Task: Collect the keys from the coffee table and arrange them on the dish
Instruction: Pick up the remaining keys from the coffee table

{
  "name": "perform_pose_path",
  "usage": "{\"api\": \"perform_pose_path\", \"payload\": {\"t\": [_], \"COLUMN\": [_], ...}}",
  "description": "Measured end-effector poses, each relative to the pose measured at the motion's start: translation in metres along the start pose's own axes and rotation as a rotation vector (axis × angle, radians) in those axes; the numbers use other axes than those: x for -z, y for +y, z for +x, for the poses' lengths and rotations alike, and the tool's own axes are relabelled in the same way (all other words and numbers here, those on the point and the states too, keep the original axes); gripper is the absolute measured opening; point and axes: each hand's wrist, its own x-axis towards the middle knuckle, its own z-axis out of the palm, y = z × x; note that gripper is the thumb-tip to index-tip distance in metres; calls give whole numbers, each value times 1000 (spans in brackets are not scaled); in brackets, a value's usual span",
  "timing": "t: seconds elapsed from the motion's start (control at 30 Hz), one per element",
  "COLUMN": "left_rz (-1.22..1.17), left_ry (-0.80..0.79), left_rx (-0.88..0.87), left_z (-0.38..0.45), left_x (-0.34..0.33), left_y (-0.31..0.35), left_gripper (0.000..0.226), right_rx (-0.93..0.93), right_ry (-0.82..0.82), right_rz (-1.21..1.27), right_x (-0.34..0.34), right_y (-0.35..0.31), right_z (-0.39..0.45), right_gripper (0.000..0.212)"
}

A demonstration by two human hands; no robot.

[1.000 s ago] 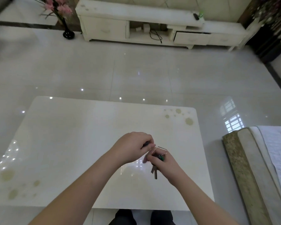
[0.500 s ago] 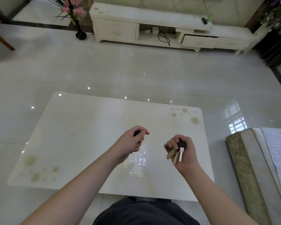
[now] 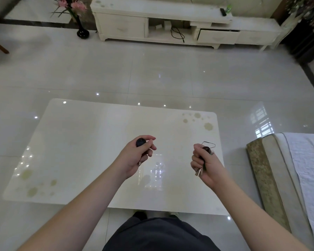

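A black vase (image 3: 82, 32) of pink flowers is seen on the floor at far left, beside a white cabinet (image 3: 170, 20). Over the glossy coffee table (image 3: 91, 142), a single dark-headed key (image 3: 140, 143) is pinched in the curled fingers of the left hand (image 3: 136, 158). Well apart to the right, a bunch of keys (image 3: 203, 156) on a wire ring is gripped in the fist of the right hand (image 3: 207, 165), blades pointing down. No writing can be read anywhere.
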Motion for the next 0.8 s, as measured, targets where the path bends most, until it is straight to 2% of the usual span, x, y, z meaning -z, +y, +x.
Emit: {"api": "perform_pose_path", "payload": {"t": [0.07, 0.17, 0.27, 0.43, 0.53, 0.63, 0.8], "left_rz": [-32, -81, -65, -110, -156, -241, -423], "left_ry": [28, 58, 119, 283, 366, 491, 657], "left_rx": [34, 54, 53, 36, 28, 5, -111], "left_z": [0, -3, -9, -31, -56, -82, -135], "left_x": [-11, -28, -41, -45, -30, -7, 36], "left_y": [-4, -13, -22, -29, -29, -25, -29], "left_gripper": [16, 18, 18, 17, 21, 26, 34], "right_rx": [-9, -15, -12, -61, -131, -192, -279], "right_ry": [35, 37, -20, -133, -203, -282, -487], "right_rz": [12, -4, -65, -99, -110, -166, -341], "right_x": [11, 21, 27, 20, -1, -36, -103], "right_y": [-8, -21, -29, -28, -15, 8, 58], "right_z": [0, 0, 3, 15, 19, 20, 3], "right_gripper": [26, 22, 11, 13, 16, 10, 8]}}
